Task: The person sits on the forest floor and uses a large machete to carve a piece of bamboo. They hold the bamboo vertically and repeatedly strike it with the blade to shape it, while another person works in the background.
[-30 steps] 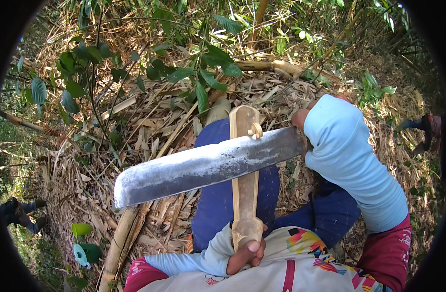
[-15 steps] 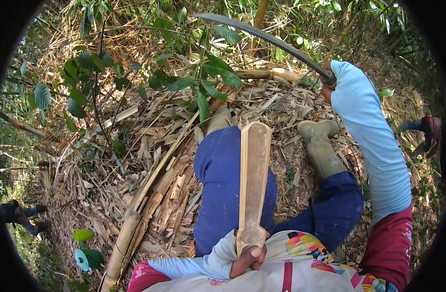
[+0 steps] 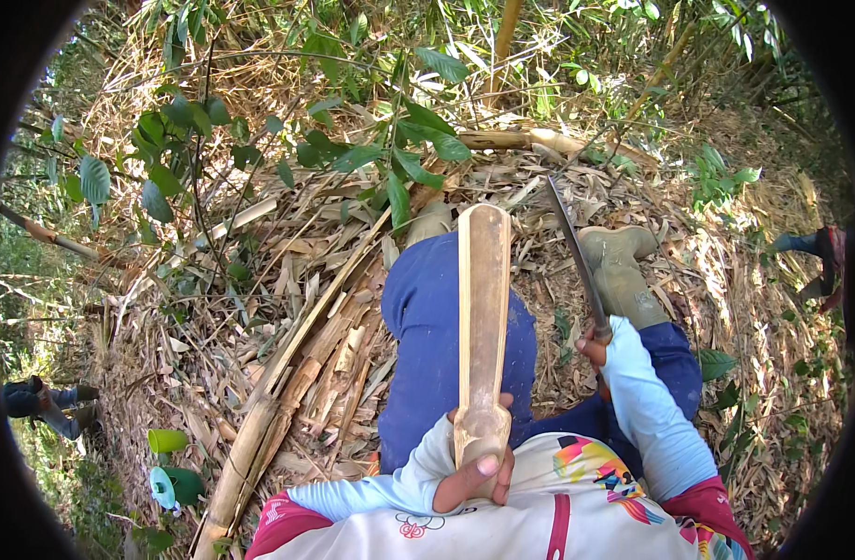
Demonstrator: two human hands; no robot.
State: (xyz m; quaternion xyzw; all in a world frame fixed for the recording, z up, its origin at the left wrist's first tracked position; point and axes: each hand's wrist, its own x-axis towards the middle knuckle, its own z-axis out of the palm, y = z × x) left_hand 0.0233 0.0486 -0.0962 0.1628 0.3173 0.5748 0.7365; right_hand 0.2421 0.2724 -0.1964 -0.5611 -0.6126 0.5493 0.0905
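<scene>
Since the earlier frame, blade (image 3: 575,257) is down from overhead at far right; it now stands edge-on just right of the bamboo slat (image 3: 483,317), tip pointing far, not touching it. Slat unmoved.

Ground (image 3: 287,280): steep-looking litter of dry husks, split culms and leaves, uneven, no flat bearing. Bamboo thicket at far side, green leafy branch (image 3: 390,159) hanging over centre-left. Another person's legs at left edge (image 3: 45,406), another at right edge (image 3: 815,252). Long split culm (image 3: 259,420) lies left of the knees; green cup (image 3: 168,441) and teal container (image 3: 171,485) near left.

Person in blue trousers (image 3: 437,355), rubber boots (image 3: 623,271). Slat runs near to far over the left thigh, node end (image 3: 482,431) near the belly.

Left hand (image 3: 474,476): closed round the node end, thumb on top. Right hand (image 3: 595,347): closed on the blade's handle, mostly hidden by the pale sleeve.

Judgement: trimming or splitting the slat by chopping; this is between strokes, blade lowered alongside. Next move calls for setting the edge against the slat's side, well far of the left fingers and clear of the thigh.
</scene>
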